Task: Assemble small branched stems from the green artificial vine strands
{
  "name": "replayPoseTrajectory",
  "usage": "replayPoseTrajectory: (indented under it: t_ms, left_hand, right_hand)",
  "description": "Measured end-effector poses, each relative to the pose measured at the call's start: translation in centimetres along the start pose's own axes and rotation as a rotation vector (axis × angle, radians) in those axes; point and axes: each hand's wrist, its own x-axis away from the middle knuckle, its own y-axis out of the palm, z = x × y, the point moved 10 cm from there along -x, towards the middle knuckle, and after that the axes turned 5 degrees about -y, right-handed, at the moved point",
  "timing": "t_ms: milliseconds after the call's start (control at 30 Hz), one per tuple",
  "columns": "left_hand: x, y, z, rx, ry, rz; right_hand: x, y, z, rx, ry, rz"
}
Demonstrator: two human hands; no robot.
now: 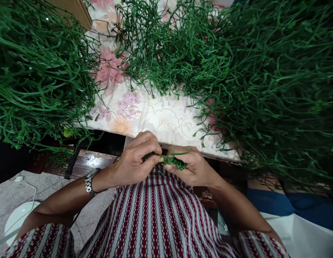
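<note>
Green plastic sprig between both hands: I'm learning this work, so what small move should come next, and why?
Probably press the two pinched ends together. The left hand and right hand each grip part of the thin green plastic sprig, fingertips nearly meeting over the striped red-and-white lap, with heaps of green stems close by.

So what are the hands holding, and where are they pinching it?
Both the left hand and the right hand grip one small green plastic sprig, the fingertips pinching its ends where the hands meet.

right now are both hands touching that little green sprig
Touching. The head view shows the left hand and right hand both pinching the green sprig between their fingertips, with no gap visible.
</note>
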Motion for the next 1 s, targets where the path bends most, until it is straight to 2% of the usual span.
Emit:
replayPoseTrajectory:
  t_ms: [100, 200, 333, 467, 567, 633, 700, 800, 867, 1000]
  left_hand:
    - [0.5, -0.3, 0.3, -0.019, 0.038, 0.07]
    - [0.7, 0.1, 0.0, 0.0, 0.009, 0.044]
    - [0.8, 1.2, -2.1, 0.052, -0.18, -0.065]
    - [1.4, 2.3, -4.1, 0.218, -0.357, -0.16]
    - [1.9, 3.0, -4.8, 0.318, -0.413, -0.192]
    - [1.9, 2.7, -4.7, 0.318, -0.39, -0.151]
    - [1.7, 1.8, -4.3, 0.276, -0.334, -0.056]
    - [1.6, 0.5, -3.1, 0.195, -0.225, 0.078]
    - [1.6, 0.1, -2.2, 0.136, -0.141, 0.115]
    - [2.1, -0.2, -0.3, -0.161, 0.057, 0.172]
  right_hand:
    - [0.2, 0.2, 0.1, 0.038, 0.007, 0.029]
    - [0.3, 0.2, 0.4, 0.08, 0.036, 0.072]
    - [0.6, 0.4, 1.0, 0.086, 0.087, 0.087]
    - [0.8, 0.9, 1.4, 0.064, 0.111, 0.066]
    - [0.8, 1.0, 1.3, 0.083, 0.099, 0.066]
    - [0.7, 1.0, 1.3, 0.109, 0.089, 0.072]
    - [0.7, 1.0, 1.2, 0.128, 0.075, 0.091]
    - [0.7, 0.9, 1.0, 0.14, 0.046, 0.128]
    - [0.6, 1.0, 1.0, 0.14, 0.036, 0.141]
    - [0.5, 1.0, 0.7, 0.186, 0.022, 0.161]
